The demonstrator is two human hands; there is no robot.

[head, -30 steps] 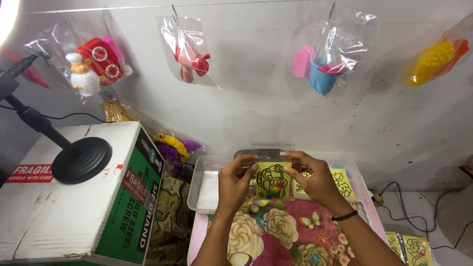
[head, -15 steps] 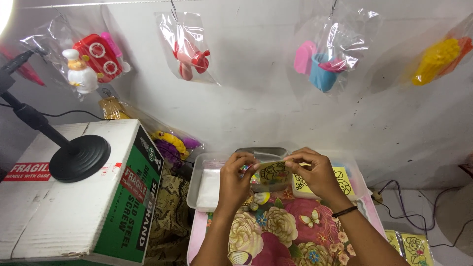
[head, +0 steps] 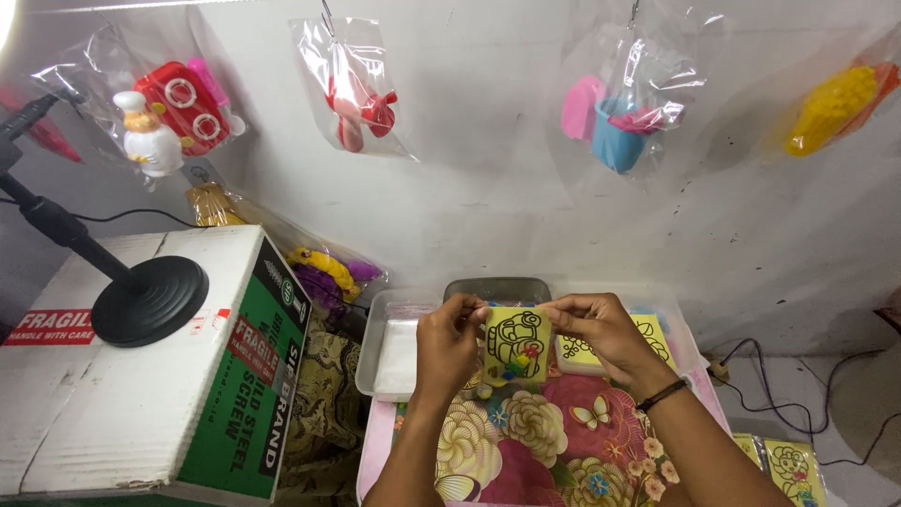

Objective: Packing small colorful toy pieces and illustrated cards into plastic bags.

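My left hand [head: 447,343] and my right hand [head: 601,330] together hold a small yellow card [head: 515,345] upright above a floral cloth [head: 535,441]. The card carries a black line drawing with a few coloured patches. My left fingers pinch its upper left corner and my right fingers grip its right edge. A black band is on my right wrist. Just behind the card lie more yellow drawing cards [head: 652,340] in a clear tray.
A clear plastic tray [head: 394,343] and a dark metal tray [head: 497,288] sit behind the cloth. A large cardboard box [head: 160,376] with a black stand base [head: 150,300] stands at left. Bagged toys [head: 615,122] hang on the wall. More yellow cards [head: 793,469] lie at lower right.
Both hands have lifted the yellow card slightly and turned its face toward me. The view has tilted a little, otherwise the surroundings are the same.
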